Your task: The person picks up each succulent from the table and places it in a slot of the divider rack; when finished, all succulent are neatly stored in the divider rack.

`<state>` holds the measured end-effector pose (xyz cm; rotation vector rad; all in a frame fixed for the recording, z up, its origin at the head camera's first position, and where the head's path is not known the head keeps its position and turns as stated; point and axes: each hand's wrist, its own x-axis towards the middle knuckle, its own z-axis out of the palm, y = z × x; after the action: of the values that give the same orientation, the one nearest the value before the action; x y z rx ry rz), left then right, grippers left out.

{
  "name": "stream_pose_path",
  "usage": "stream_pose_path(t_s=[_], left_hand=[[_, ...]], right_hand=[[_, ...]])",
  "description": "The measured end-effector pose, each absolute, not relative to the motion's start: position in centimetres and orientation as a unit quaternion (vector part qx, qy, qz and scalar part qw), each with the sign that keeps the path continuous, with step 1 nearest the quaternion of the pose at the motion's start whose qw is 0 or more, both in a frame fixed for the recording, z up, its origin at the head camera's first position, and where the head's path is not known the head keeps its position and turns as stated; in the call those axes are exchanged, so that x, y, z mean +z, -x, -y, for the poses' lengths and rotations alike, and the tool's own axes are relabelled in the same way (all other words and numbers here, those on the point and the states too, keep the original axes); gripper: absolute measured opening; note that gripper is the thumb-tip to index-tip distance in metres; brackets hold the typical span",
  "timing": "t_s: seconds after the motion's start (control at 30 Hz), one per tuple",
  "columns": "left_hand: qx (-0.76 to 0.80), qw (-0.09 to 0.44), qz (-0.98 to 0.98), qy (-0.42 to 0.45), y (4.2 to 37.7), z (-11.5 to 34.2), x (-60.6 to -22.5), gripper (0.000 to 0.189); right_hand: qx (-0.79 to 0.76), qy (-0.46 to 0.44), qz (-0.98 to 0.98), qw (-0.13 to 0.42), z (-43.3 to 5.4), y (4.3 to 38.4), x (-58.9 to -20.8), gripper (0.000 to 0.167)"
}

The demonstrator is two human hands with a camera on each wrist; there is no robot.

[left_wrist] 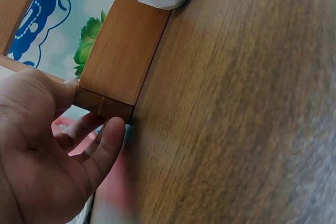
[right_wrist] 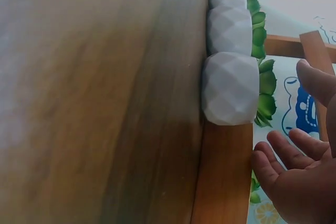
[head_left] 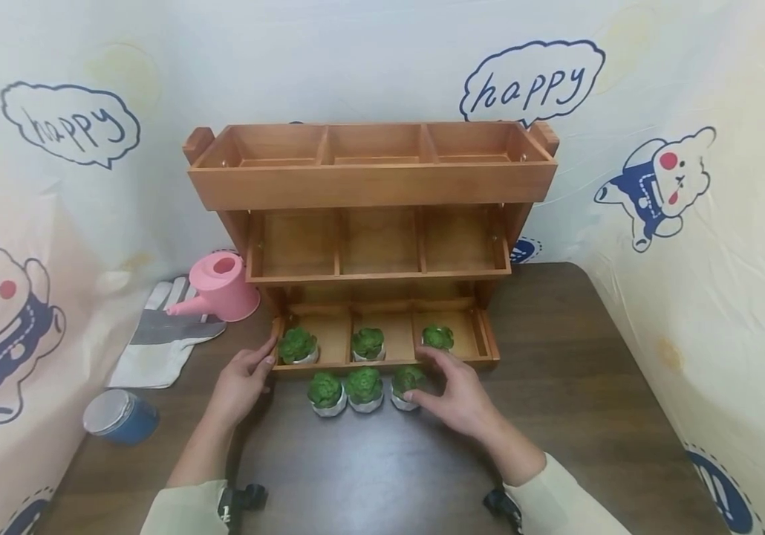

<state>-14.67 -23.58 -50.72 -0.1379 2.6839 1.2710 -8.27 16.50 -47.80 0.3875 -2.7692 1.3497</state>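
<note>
While left hand (head_left: 242,380) grips wooden shelf (head_left: 372,187) at corner, right hand (head_left: 460,397) hovers, fingers apart, by rightmost front potted plant (head_left: 407,377)

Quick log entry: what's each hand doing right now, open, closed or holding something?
Left hand: closed, holding the left end of the bottom wooden tray.
Right hand: open, holding nothing, beside the front row's rightmost plant.

Brown wood-grain table (head_left: 576,386): tiered brown wooden shelf (head_left: 372,187) at twelve o'clock; three green plants (head_left: 364,382) in white faceted pots (head_left: 366,406), centre; pink watering can (head_left: 232,296), grey-white glove (head_left: 158,328) at ten; blue lidded jar (head_left: 125,419) at nine.
</note>
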Motion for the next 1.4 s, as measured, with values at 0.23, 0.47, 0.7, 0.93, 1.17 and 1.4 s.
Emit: stream_pose_path(t_s=[0.23,0.47,0.7,0.93,1.17,1.4], left_hand=[[0.427,0.086,-0.899,0.049,14.6,23.4,-50.7,0.05],[0.428,0.09,-0.898,0.053,14.5,23.5,-50.4,0.05],[0.428,0.088,-0.898,0.049,14.5,23.5,-50.4,0.049],[0.426,0.084,-0.9,0.049,14.6,23.5,-50.4,0.05],[0.422,0.09,-0.901,0.052,14.6,23.5,-50.5,0.05],[0.423,0.094,-0.899,0.058,14.6,23.5,-50.5,0.051]], right_hand=[[0.433,-0.12,0.893,0.009,-17.1,7.9,-48.4,0.08],[0.428,-0.127,0.895,-0.013,-17.2,8.1,-48.6,0.086],[0.403,-0.134,0.904,-0.049,-17.2,8.2,-48.5,0.092],[0.367,-0.148,0.916,-0.069,-16.7,8.6,-48.7,0.095],[0.36,-0.16,0.916,-0.078,-16.2,8.8,-48.5,0.093],[0.35,-0.165,0.918,-0.088,-15.7,8.9,-48.2,0.091]])
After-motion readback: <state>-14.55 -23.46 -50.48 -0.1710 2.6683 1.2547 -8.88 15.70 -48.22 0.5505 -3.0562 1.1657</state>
